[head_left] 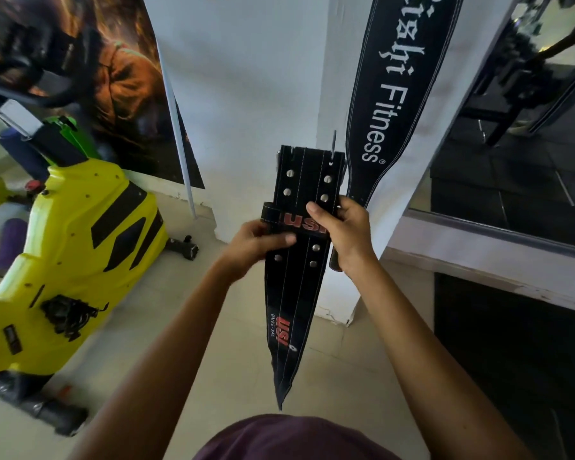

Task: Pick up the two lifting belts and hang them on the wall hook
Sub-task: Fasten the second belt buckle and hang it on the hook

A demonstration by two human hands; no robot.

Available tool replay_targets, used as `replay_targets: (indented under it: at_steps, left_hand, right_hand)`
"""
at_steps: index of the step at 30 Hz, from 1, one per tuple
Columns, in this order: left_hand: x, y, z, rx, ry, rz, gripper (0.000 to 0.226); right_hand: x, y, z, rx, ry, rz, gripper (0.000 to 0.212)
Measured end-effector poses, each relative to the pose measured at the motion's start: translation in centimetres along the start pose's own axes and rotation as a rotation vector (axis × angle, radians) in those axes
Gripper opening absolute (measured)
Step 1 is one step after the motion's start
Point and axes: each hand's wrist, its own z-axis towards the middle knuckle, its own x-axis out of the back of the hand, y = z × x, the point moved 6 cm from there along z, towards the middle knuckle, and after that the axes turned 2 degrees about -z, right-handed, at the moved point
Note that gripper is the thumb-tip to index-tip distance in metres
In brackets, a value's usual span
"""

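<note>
My left hand (259, 240) pinches the USI belt (299, 260) at its keeper loop, thumb on front, fingers curled behind. Right hand (342, 234) clamps the other edge. Fitness belt (389, 94) hangs on the white wall (246, 78), w/ hook out of view. Risk, I'd guess: buckle end (309, 157) misses hook, belt drops.

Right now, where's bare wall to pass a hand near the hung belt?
Free: white wall between poster and hung belt. Crowded: lower down, where both hands, left and right, hold the USI belt.
</note>
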Motion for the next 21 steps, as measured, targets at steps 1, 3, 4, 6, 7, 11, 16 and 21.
replay_targets:
  at_steps: [1,3,4,6,7,11,16,21]
  left_hand:
    - [-0.5,-2.0,-0.7,0.037,-0.044,0.053,0.017]
    - [-1.6,-6.1,-2.1,0.095,-0.088,0.137,0.021]
    - [-2.1,-7.4,-2.8,0.115,-0.073,0.130,0.024]
    - [-2.6,-8.0,-3.3,0.115,-0.010,0.054,0.028]
    - [-2.6,-7.3,-3.2,0.090,0.014,0.001,0.026]
    - [-1.3,-1.6,-1.0,-0.026,0.139,-0.151,0.037]
    - [-1.1,2.4,1.1,-0.018,0.081,-0.188,0.027]
    - [-1.6,1.3,0.7,-0.036,0.082,-0.166,0.024]
  right_hand:
    - [0.1,-0.4,0.2,0.006,0.002,0.021,0.014]
    - [0.3,-0.8,0.3,0.016,-0.001,0.047,0.015]
    - [0.4,-0.8,0.3,0.018,-0.004,0.050,0.017]
    - [0.6,-0.3,-0.1,0.010,-0.011,0.044,0.022]
    - [0.8,0.2,-0.4,-0.002,-0.012,0.038,0.024]
    - [1.0,2.6,-2.0,-0.028,0.010,-0.023,0.024]
    - [1.0,3.8,-3.7,-0.056,-0.004,-0.042,0.024]
    - [1.6,4.4,-4.7,-0.064,0.008,-0.058,0.023]
